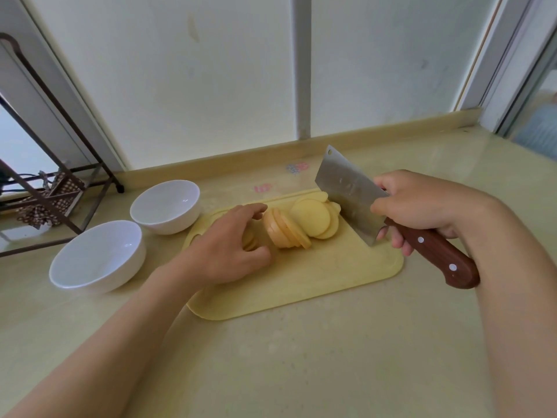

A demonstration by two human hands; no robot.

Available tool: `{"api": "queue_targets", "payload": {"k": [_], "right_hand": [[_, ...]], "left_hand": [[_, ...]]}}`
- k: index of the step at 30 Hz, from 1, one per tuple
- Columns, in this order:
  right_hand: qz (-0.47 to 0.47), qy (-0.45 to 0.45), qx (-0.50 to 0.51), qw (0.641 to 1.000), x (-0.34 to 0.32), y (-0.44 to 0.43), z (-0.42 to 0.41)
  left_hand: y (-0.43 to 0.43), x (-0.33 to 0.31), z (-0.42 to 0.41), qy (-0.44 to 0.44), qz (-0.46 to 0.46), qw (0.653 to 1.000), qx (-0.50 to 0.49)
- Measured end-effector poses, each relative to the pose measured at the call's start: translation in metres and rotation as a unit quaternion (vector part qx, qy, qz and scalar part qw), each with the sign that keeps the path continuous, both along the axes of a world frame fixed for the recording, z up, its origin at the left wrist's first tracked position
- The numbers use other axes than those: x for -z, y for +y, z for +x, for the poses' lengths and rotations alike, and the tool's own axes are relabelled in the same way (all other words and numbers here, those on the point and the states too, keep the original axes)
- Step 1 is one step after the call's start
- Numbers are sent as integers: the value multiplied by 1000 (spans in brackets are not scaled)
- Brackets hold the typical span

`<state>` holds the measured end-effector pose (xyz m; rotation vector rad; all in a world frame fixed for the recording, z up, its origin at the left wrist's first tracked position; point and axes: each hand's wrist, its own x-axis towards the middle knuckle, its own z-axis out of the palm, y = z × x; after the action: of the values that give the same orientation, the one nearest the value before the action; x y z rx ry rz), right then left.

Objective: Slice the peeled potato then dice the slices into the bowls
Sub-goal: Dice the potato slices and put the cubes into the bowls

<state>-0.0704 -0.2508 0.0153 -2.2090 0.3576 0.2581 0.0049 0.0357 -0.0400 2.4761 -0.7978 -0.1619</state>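
Head camera: looks sliced right through, potato slices (pixel 304 224) leaning in a fanned row mid cutting board (pixel 331 285), none diced yet, leaving all dicing and bowl-filling to do. Over a few slices at the row's left end, left hand (pixel 229 248) arched, pinching or merely resting impossible to tell; right hand (pixel 422 206) wrapped round the cleaver (pixel 346 188) handle, blade edge down just right of the row. Left of the board, near bowl (pixel 96 257) and far bowl (pixel 165 206), both holding nothing.

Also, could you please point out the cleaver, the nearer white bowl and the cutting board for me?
cleaver (pixel 346 194): head view, flat of the steel blade.
nearer white bowl (pixel 96 251): head view, its inside wall.
cutting board (pixel 316 279): head view, bare near part of its surface.
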Motion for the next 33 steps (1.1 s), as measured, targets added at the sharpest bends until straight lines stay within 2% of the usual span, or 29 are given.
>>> {"api": "queue_targets", "payload": {"k": [9, 15, 23, 33], "right_hand": [[5, 11, -49, 999, -8, 30, -6], [-5, 9, -83, 996, 2, 59, -6], [2, -17, -68, 998, 6, 90, -11], [79, -28, -31, 996, 17, 109, -7]], "left_hand": [[-8, 6, -10, 4, -95, 995, 1], [-16, 11, -15, -32, -120, 992, -5], [-17, 8, -17, -58, -129, 990, 1], [-1, 6, -9, -15, -163, 985, -45]]}}
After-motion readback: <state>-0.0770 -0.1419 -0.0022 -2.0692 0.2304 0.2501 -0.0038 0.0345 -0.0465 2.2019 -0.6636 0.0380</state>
